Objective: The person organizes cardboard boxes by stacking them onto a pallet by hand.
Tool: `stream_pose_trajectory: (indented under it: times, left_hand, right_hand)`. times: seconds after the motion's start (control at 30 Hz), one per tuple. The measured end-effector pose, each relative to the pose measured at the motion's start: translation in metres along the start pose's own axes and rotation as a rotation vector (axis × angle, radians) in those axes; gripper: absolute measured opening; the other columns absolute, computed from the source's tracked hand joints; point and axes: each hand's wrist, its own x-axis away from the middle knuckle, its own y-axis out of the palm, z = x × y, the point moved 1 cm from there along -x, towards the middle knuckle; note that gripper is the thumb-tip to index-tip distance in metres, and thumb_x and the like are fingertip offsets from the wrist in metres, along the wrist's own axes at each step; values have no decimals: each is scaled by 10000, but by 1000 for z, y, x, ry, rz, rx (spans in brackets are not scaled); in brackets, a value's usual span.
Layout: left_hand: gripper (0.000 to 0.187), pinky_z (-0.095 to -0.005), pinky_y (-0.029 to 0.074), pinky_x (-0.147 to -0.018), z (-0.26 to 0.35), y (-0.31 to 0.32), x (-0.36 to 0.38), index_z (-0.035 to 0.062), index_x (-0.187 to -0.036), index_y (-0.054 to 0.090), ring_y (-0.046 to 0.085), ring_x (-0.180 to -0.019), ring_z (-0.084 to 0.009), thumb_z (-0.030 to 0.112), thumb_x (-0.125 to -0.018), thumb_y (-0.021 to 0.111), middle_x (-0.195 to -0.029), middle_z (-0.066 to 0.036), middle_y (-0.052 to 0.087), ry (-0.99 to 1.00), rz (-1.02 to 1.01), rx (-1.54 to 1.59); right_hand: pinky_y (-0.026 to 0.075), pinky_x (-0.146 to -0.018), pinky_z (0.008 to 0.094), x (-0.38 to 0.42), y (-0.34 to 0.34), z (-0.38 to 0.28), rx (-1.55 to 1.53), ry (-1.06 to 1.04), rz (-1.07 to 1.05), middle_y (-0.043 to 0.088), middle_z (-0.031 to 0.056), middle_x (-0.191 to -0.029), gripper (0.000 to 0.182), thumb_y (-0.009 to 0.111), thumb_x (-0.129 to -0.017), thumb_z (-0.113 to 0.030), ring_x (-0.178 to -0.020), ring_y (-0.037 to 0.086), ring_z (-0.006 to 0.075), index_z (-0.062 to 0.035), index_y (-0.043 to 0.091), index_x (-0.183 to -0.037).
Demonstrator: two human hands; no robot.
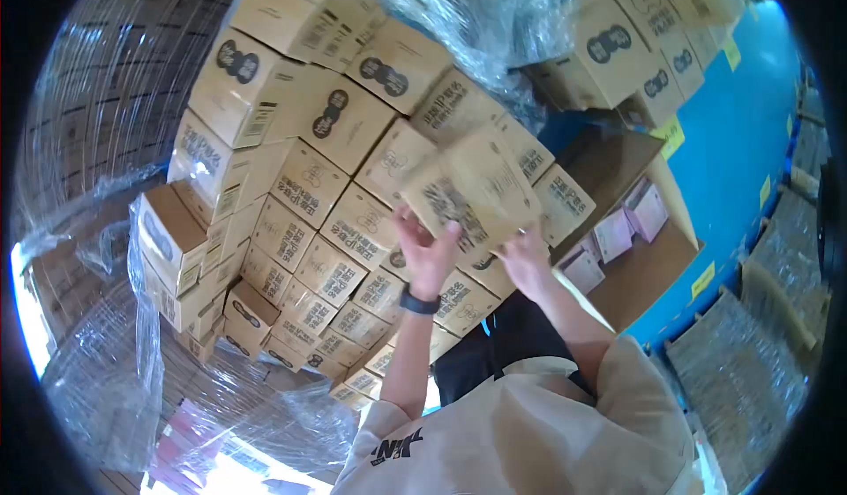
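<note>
Both of my hands hold one tan cardboard box [472,191] with dark print, lifted in front of a stacked wall of similar boxes [331,195]. My left hand [428,257], with a black watch on the wrist, grips the box's lower left side, thumb over its front. My right hand [527,261] supports the lower right corner from beneath. The held box is blurred and tilted, and overlaps the boxes behind it.
Loose clear plastic wrap [115,380] hangs around the stack on the left and at the top. On the right, an open brown carton [648,270] holding small pink boxes [613,235] rests on a blue floor [732,142]. More printed boxes [618,54] are piled at upper right.
</note>
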Motion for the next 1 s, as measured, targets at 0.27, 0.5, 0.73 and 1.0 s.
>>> stream_pose_trajectory:
  times: [0.27, 0.5, 0.73, 1.0]
  left_hand:
    - [734, -343, 489, -912, -70, 43, 65, 43, -1368, 352, 579, -1090, -215, 51, -760, 763, -1241, -137, 536, -215, -558, -234]
    - [576, -372, 450, -961, -62, 82, 2, 63, -1333, 466, 576, -1130, -264, 205, -832, 714, -1262, -185, 554, -20, -551, -386]
    - [541, -461, 397, -1027, -100, 90, 5, 49, -1361, 444, 494, -1208, -355, 281, -896, 595, -1316, -187, 513, 282, -605, -803]
    - [614, -512, 225, -1125, -123, 85, 19, 70, -1411, 381, 398, -1302, -292, 316, -883, 576, -1368, -143, 456, 387, -563, -1219]
  right_hand:
    - [386, -1034, 367, 44, -142, -77, 474, 43, 68, 485, 131, -1342, 729, 681, -862, -288, -1243, 467, 221, -42, 325, -1449]
    - [437, -1021, 405, 56, -164, -80, 187, -28, 222, 481, 134, -1362, 738, 681, -853, -253, -1214, 524, 266, -40, 303, -1450]
    - [535, -875, 374, 52, -198, -10, 159, -20, 534, 559, 103, -1238, 613, 620, -881, -63, -1111, 586, 225, -81, 335, -1423]
    - [520, -846, 335, 38, -201, -30, 655, 179, 332, 619, 76, -1123, 453, 651, -876, -123, -985, 620, 179, -45, 485, -1289]
